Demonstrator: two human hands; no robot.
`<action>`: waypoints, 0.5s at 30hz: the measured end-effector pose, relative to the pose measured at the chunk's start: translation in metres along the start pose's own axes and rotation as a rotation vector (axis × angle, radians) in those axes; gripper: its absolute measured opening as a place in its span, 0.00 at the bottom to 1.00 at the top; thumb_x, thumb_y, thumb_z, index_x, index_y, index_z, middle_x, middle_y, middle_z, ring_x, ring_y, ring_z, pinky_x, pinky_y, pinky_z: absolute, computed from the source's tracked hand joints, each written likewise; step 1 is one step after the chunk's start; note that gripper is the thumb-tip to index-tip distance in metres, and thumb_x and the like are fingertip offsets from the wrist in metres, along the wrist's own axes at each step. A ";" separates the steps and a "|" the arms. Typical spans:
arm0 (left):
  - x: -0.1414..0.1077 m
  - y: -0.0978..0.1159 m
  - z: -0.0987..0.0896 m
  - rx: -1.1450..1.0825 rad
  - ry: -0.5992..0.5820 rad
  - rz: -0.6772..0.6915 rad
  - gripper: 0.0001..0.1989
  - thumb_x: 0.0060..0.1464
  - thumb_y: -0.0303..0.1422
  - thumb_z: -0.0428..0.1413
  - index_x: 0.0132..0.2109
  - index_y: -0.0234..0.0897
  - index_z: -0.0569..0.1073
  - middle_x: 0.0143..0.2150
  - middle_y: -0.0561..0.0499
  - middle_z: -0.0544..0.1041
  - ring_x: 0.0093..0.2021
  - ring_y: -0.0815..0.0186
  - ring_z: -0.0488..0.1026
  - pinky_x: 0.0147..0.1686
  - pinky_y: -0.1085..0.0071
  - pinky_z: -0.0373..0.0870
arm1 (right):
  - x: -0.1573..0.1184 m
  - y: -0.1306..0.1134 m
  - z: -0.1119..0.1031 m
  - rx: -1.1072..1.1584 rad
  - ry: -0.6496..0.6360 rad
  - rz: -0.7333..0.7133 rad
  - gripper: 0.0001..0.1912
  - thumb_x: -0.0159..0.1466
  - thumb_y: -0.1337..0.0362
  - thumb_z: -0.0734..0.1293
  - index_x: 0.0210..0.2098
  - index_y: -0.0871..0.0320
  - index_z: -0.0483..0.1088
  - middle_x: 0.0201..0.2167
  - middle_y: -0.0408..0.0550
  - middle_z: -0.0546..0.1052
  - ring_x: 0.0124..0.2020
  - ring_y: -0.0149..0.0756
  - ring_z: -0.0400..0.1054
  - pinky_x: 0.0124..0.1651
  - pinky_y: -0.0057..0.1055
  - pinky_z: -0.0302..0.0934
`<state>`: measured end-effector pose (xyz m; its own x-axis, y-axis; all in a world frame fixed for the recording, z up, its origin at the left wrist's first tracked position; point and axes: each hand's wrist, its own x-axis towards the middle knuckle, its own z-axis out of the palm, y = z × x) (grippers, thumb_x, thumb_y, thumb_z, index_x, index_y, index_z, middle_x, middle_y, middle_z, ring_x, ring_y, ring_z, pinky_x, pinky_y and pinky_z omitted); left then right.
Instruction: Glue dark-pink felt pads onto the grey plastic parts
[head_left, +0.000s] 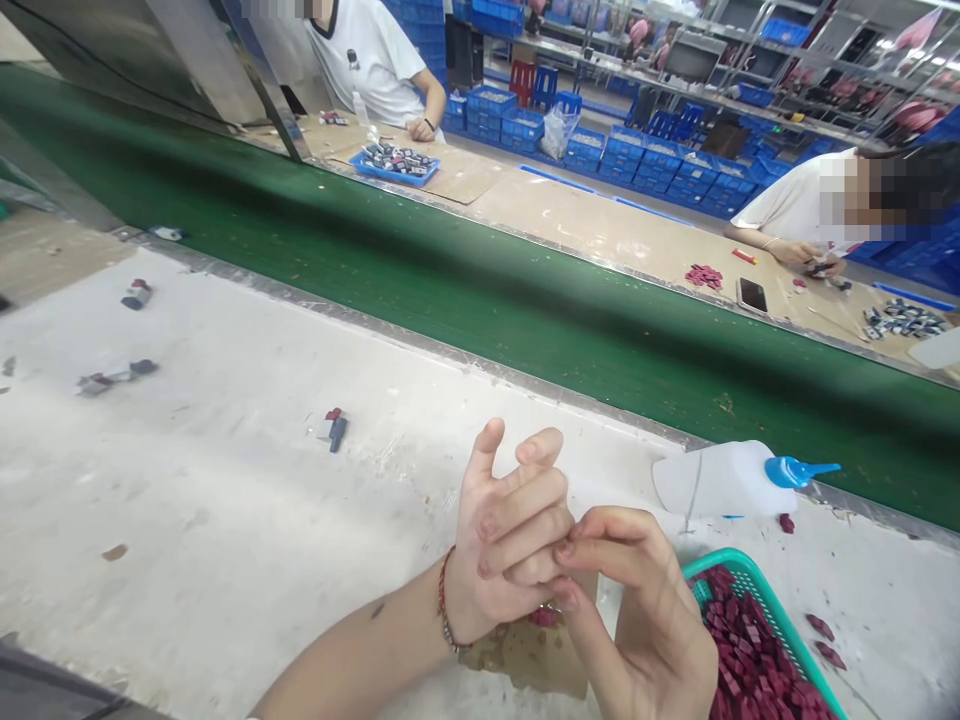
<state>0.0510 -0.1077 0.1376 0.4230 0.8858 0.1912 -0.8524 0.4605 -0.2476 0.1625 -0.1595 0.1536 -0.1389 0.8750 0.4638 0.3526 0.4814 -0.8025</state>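
Note:
My left hand (pixel 517 530), with a beaded bracelet at its wrist, is raised palm up over the near bench. Its thumb and index finger stand apart with nothing between them, and the other fingers curl loosely inward. My right hand (pixel 637 600) meets it from the right, thumb and fingertips pinched at the outer edge of the left hand by the little finger. Whatever may be in that pinch is hidden. Beneath the hands lies a stained brown board (pixel 532 660) with a small dark-red piece (pixel 544 616) on it, partly covered.
At right are a green basket (pixel 795 620) of dark-red pieces and a white bottle (pixel 720 480) with a blue nozzle, lying tilted. Small grey-and-red assemblies (pixel 335 428) are scattered leftward. A green conveyor belt (pixel 465 290) crosses beyond; two people sit across it, near a blue tray (pixel 360 172).

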 end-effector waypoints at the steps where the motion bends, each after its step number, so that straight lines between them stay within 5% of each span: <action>1: 0.000 0.000 0.000 -0.001 -0.008 -0.016 0.19 0.67 0.42 0.45 0.32 0.37 0.70 0.10 0.66 0.56 0.04 0.81 0.32 0.03 0.82 0.37 | 0.000 0.000 0.000 0.005 0.000 0.010 0.11 0.64 0.73 0.67 0.42 0.52 0.74 0.38 0.47 0.72 0.39 0.35 0.71 0.39 0.29 0.69; 15: 0.000 0.001 0.000 -0.035 -0.108 -0.136 0.19 0.67 0.42 0.45 0.32 0.36 0.70 0.11 0.65 0.57 0.04 0.82 0.31 0.05 0.82 0.39 | 0.002 -0.002 -0.001 0.092 -0.038 0.119 0.08 0.63 0.73 0.67 0.35 0.52 0.71 0.33 0.44 0.68 0.34 0.33 0.67 0.34 0.26 0.66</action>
<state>0.0503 -0.1074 0.1376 0.4967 0.8045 0.3255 -0.7774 0.5792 -0.2452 0.1627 -0.1587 0.1562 -0.1371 0.9264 0.3506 0.2824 0.3758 -0.8826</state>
